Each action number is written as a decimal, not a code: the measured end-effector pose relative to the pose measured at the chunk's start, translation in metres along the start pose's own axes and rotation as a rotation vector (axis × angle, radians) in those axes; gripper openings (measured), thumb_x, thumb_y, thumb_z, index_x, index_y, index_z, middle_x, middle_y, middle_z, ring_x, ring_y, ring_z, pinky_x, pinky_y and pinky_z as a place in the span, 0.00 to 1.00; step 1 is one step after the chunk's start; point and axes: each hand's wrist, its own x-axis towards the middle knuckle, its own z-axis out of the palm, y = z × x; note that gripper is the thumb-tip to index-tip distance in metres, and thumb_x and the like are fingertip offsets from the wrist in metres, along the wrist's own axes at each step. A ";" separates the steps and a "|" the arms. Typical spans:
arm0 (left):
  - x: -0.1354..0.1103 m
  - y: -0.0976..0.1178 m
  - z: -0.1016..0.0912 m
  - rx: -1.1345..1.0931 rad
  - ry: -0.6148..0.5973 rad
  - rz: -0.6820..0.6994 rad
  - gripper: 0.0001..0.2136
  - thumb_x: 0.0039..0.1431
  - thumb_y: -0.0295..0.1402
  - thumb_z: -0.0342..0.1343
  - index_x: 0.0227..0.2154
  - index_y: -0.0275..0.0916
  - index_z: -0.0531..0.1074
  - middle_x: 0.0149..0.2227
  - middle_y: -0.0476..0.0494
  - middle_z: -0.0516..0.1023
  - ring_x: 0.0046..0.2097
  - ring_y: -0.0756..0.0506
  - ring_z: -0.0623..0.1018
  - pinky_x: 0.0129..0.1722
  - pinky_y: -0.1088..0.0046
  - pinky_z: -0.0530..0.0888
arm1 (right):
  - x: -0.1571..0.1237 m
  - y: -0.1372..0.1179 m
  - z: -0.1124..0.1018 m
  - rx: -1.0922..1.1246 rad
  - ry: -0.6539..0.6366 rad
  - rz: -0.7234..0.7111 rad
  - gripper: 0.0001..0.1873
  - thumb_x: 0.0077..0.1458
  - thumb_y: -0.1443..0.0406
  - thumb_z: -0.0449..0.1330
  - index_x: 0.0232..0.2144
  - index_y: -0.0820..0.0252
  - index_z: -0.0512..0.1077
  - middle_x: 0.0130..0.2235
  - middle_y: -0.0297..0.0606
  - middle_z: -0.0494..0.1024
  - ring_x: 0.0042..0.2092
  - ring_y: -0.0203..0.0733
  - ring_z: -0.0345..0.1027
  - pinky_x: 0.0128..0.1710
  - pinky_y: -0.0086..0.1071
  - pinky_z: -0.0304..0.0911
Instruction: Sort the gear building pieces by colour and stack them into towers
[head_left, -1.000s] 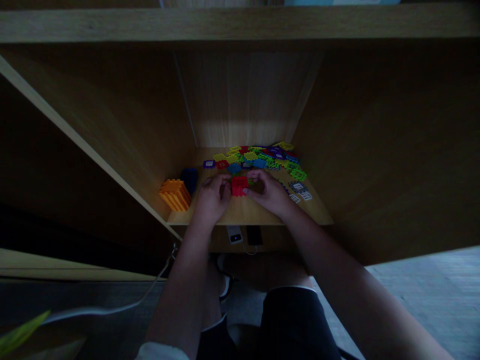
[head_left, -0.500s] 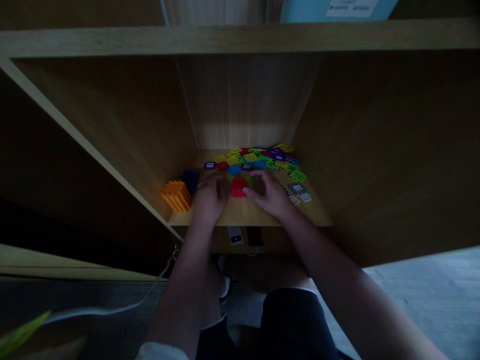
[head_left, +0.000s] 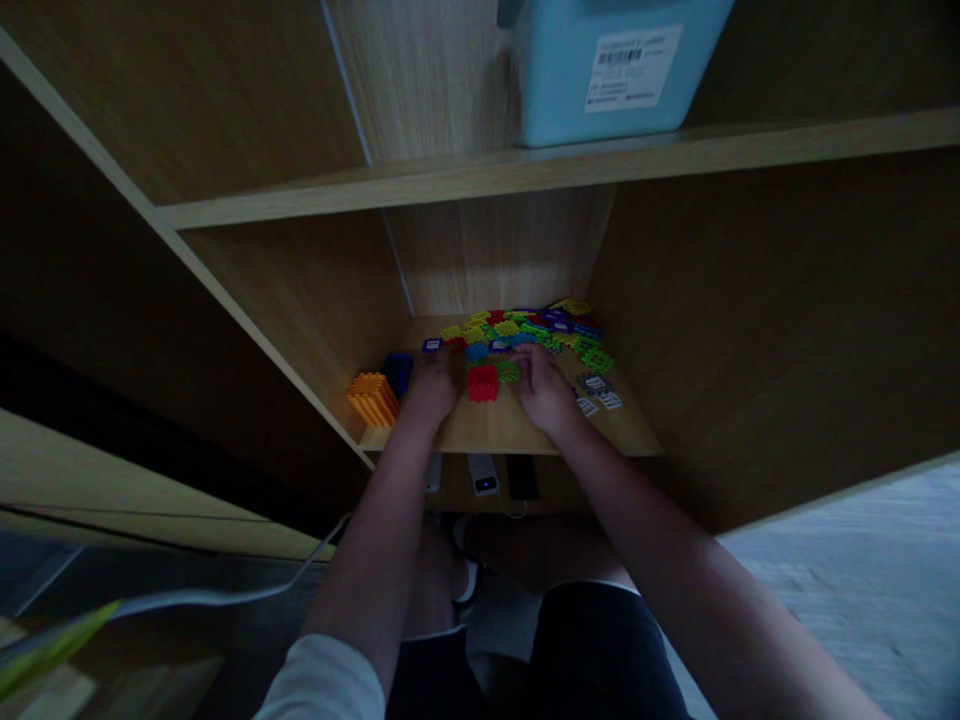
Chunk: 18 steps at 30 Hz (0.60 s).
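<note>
My left hand (head_left: 435, 385) is over the left side of the shelf, fingers stretched toward a red flat toothed piece (head_left: 454, 344); no held piece shows. My right hand (head_left: 546, 390) is at the front of a pile of mixed toothed pieces (head_left: 556, 320), fingers apart, fingertips near a blue piece (head_left: 520, 341). Between the hands stands a red stack of toothed pieces (head_left: 483, 384), untouched, with green pieces (head_left: 508, 371) just behind it. An orange stack (head_left: 373, 400) and a dark blue stack (head_left: 398, 373) stand left of my left hand.
White window-like pieces (head_left: 609, 400) and a grey one (head_left: 595, 384) lie right of my right hand. The upper shelf (head_left: 450, 180) holds a light blue box (head_left: 607, 80) with a label. Below are a white device (head_left: 484, 474) with a cable and a black one (head_left: 522, 477).
My right hand has drawn away from the red stack toward the pile. The fingers of my left hand have stretched forward toward the red piece. The view has shifted, showing more of the upper shelf.
</note>
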 end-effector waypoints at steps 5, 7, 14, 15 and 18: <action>0.014 0.000 0.007 0.133 -0.073 -0.084 0.31 0.65 0.21 0.52 0.71 0.34 0.67 0.65 0.25 0.79 0.68 0.31 0.76 0.69 0.48 0.72 | -0.001 0.007 0.005 -0.023 -0.001 0.003 0.26 0.64 0.71 0.53 0.63 0.57 0.67 0.50 0.49 0.84 0.55 0.57 0.77 0.61 0.55 0.73; 0.015 -0.001 0.010 0.170 -0.076 -0.083 0.30 0.66 0.22 0.52 0.71 0.34 0.68 0.64 0.25 0.79 0.68 0.30 0.75 0.69 0.47 0.72 | -0.001 0.007 0.005 -0.026 -0.001 0.005 0.29 0.61 0.73 0.53 0.63 0.58 0.67 0.50 0.49 0.84 0.55 0.57 0.77 0.62 0.55 0.73; 0.011 -0.008 0.012 0.184 -0.025 -0.112 0.24 0.66 0.24 0.55 0.64 0.35 0.77 0.64 0.24 0.78 0.67 0.30 0.73 0.69 0.47 0.70 | -0.001 0.006 0.005 -0.008 -0.015 0.026 0.31 0.59 0.74 0.54 0.64 0.56 0.67 0.49 0.45 0.84 0.55 0.54 0.77 0.61 0.51 0.73; 0.010 -0.009 0.012 0.185 -0.019 -0.117 0.23 0.66 0.25 0.56 0.62 0.35 0.78 0.63 0.24 0.78 0.67 0.30 0.73 0.69 0.47 0.70 | -0.001 0.006 0.005 -0.005 -0.015 0.025 0.30 0.60 0.74 0.55 0.63 0.56 0.67 0.48 0.46 0.84 0.54 0.54 0.77 0.61 0.51 0.73; 0.009 -0.009 0.012 0.183 -0.006 -0.126 0.18 0.67 0.26 0.56 0.55 0.36 0.83 0.58 0.25 0.81 0.64 0.30 0.75 0.69 0.46 0.70 | 0.000 0.006 0.006 -0.019 -0.011 0.010 0.28 0.61 0.74 0.55 0.63 0.57 0.67 0.47 0.46 0.84 0.54 0.55 0.77 0.60 0.52 0.72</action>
